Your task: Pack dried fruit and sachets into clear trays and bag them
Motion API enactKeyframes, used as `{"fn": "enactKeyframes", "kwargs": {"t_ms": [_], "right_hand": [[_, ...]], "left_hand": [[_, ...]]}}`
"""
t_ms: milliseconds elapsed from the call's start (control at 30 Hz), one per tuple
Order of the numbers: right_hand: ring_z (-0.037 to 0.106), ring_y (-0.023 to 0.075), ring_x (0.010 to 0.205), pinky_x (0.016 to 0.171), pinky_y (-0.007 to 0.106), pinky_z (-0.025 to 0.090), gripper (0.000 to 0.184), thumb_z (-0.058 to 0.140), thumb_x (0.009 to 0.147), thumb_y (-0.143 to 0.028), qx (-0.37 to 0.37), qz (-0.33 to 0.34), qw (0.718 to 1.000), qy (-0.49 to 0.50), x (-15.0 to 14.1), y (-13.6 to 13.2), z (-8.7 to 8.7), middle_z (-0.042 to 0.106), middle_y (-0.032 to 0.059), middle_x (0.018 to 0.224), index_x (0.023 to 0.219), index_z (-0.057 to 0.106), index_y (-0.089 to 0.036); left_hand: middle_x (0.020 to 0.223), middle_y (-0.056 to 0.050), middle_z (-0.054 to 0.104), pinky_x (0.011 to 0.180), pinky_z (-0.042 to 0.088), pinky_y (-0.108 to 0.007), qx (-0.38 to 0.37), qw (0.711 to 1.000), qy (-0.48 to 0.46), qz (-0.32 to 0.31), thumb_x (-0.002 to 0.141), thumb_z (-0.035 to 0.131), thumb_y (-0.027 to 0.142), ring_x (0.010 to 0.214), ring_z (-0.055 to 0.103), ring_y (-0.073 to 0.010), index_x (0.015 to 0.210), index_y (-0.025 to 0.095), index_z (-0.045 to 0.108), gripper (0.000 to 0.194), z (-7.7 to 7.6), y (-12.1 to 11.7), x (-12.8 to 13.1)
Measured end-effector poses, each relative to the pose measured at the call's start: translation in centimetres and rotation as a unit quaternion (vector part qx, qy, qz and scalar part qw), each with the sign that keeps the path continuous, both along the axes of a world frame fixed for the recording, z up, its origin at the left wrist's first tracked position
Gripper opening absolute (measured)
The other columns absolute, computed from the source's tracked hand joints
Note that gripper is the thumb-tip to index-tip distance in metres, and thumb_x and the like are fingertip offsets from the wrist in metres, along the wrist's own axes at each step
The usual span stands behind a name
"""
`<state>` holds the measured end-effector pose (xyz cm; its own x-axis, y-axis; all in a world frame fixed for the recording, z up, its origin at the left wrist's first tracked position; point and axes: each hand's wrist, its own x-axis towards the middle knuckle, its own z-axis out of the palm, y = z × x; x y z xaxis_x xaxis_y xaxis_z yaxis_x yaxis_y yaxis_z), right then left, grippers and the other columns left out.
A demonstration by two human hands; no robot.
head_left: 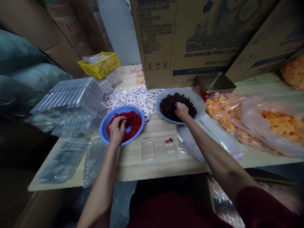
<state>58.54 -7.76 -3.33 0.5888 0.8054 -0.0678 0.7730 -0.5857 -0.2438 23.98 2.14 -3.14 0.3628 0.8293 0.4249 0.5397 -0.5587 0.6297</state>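
My left hand (117, 129) is over a blue bowl (103, 134) of small, shiny red pieces (134, 120). Its fingers are bent towards the thumb, and what they pinch is too small to make out. Across the table my right hand (181, 110) reaches into a pale bowl (200, 106) of small dark pieces (173, 101); its fingers are curled, with the tips hidden among the pieces. Between my arms lies a clear plastic tray (149, 151), where one compartment holds a red piece (167, 141) and a dark piece (171, 140).
Small printed white packets (133, 97) are spread behind the bowls. Clear plastic cases (71, 95) are stacked at left, below a yellow basket (101, 68). Bagged orange pieces (280, 125) and a metal tin (215, 83) sit at right. A cardboard box (161, 74) stands behind.
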Motion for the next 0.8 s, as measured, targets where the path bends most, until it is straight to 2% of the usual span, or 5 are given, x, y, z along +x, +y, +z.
{"fn": "enactKeyframes", "kwargs": {"t_ms": [233,400,500,633,800], "right_hand": [[0.059,0.0153,0.07,0.064,0.025,0.045,0.013,0.06,0.086,-0.03,0.312,0.091,0.923,0.207,-4.6,-11.4,-0.2,0.067,0.0024,0.082,0.088,0.062,-0.018],[0.056,0.0158,0.062,0.06,0.027,0.042,0.009,0.06,0.084,-0.023,0.251,0.091,0.927,0.263,-10.8,-16.2,-5.3,0.064,0.0004,0.069,0.077,0.063,-0.02],[0.06,0.0211,0.079,0.075,0.033,0.046,0.013,0.056,0.086,-0.019,0.259,0.103,0.933,0.226,-12.0,-16.3,-6.9,0.068,0.0057,0.083,0.083,0.069,-0.02],[0.058,0.024,0.089,0.082,0.038,0.048,0.02,0.053,0.091,-0.019,0.293,0.127,0.93,0.18,-12.0,-16.8,-6.7,0.064,0.0088,0.089,0.087,0.073,-0.02],[0.055,0.0236,0.093,0.084,0.039,0.048,0.022,0.05,0.096,-0.023,0.329,0.095,0.927,0.154,-11.1,-18.6,-5.5,0.06,0.0098,0.095,0.097,0.072,-0.019]], "left_hand": [[0.089,-0.002,0.069,0.07,0.047,-0.024,-0.148,0.974,-0.097,-0.144,0.091,0.061,0.03,0.072,0.06,-0.0133,0.103,0.021,0.064,0.015,-0.2,-12.7,4.5],[0.09,-0.003,0.069,0.077,0.049,-0.029,-0.148,0.964,0.001,-0.222,0.091,0.06,0.019,0.082,0.061,-0.0165,0.091,0.021,0.067,0.007,-5.4,-17.4,8.4],[0.092,-0.006,0.066,0.082,0.049,-0.034,-0.065,0.973,0.038,-0.22,0.093,0.057,0.019,0.092,0.058,-0.0202,0.091,0.021,0.069,0.013,-6.6,-18.0,9.1],[0.091,-0.008,0.062,0.081,0.049,-0.035,0.029,0.983,0.042,-0.175,0.096,0.053,0.022,0.091,0.054,-0.0212,0.099,0.02,0.07,0.018,-4.0,-16.9,7.3],[0.108,-0.008,0.063,0.099,0.045,-0.041,0.068,0.996,0.047,-0.017,0.096,0.052,0.025,0.106,0.057,-0.0234,0.111,0.022,0.064,0.02,0.5,-8.6,2.6]]}}
